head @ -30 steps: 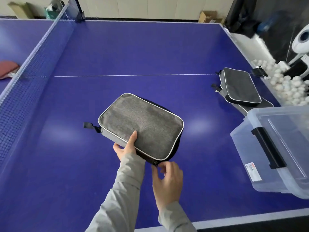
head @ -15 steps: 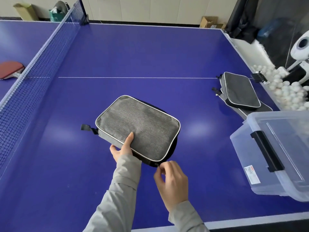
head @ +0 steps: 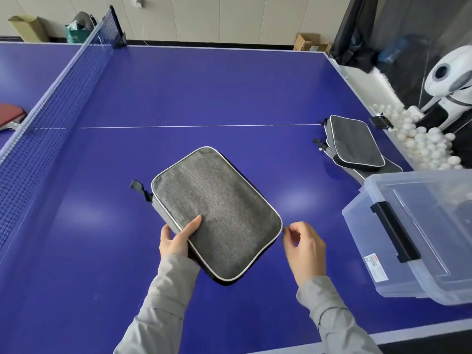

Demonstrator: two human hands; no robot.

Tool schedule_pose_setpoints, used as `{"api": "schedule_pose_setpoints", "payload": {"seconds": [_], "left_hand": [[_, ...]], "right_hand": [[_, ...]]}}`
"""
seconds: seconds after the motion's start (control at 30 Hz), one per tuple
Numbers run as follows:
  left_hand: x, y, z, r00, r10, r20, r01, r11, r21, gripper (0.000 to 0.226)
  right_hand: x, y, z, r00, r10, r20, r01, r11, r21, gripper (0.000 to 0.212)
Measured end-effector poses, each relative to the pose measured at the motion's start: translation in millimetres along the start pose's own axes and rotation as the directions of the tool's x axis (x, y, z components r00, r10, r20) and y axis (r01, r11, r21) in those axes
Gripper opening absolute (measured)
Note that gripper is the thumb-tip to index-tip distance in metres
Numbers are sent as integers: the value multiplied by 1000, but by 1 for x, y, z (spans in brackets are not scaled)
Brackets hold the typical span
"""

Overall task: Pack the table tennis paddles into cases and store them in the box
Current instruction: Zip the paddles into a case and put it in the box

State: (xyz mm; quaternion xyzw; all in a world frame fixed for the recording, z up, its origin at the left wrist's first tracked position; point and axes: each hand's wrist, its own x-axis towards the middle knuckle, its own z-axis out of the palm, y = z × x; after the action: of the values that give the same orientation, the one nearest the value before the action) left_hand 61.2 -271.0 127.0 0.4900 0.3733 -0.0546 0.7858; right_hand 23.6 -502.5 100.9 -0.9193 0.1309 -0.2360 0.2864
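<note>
A grey fabric paddle case (head: 217, 213) with white piping lies flat on the blue table (head: 204, 93) in front of me. My left hand (head: 176, 241) grips its near left edge, thumb on top. My right hand (head: 304, 249) pinches the small zipper pull at the case's right corner. A second grey case (head: 355, 144) lies on another one at the table's right edge. A clear plastic box (head: 421, 238) with a black latch stands at the right. A red paddle (head: 10, 116) lies beyond the net at far left.
The net (head: 51, 98) runs along the left side. Off the right edge, a tray holds several white balls (head: 421, 144) beside a white ball machine (head: 449, 80). The table's near edge runs just below my arms.
My right hand has slid from the case's near corner along the edge to its right corner. The dark gap along that edge has narrowed. My left hand keeps its grip.
</note>
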Motion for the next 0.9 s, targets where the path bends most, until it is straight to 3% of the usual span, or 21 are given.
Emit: {"api": "schedule_pose_setpoints", "payload": {"seconds": [0.17,0.27,0.43,0.53,0.73,0.9], "left_hand": [[-2,8,-4,990,35,135,-38,999,17,34],[0,15,-8,974,43,223,-58,996,60,49],[1,24,-12,934,40,354,-93,986,135,54],[0,26,-15,902,17,432,-118,971,209,59],[4,25,-22,843,-59,534,-148,930,337,97],[12,35,-33,804,-99,587,-224,863,452,94]], "right_hand": [[16,-1,-2,995,61,85,-76,980,185,11],[25,-7,-7,982,71,177,-124,943,310,12],[40,-20,-11,915,110,389,-298,834,464,20],[50,-23,-12,894,110,434,-331,814,477,21],[68,-23,-17,895,116,431,-325,830,453,18],[79,-20,-23,879,115,464,-341,830,441,12]]}}
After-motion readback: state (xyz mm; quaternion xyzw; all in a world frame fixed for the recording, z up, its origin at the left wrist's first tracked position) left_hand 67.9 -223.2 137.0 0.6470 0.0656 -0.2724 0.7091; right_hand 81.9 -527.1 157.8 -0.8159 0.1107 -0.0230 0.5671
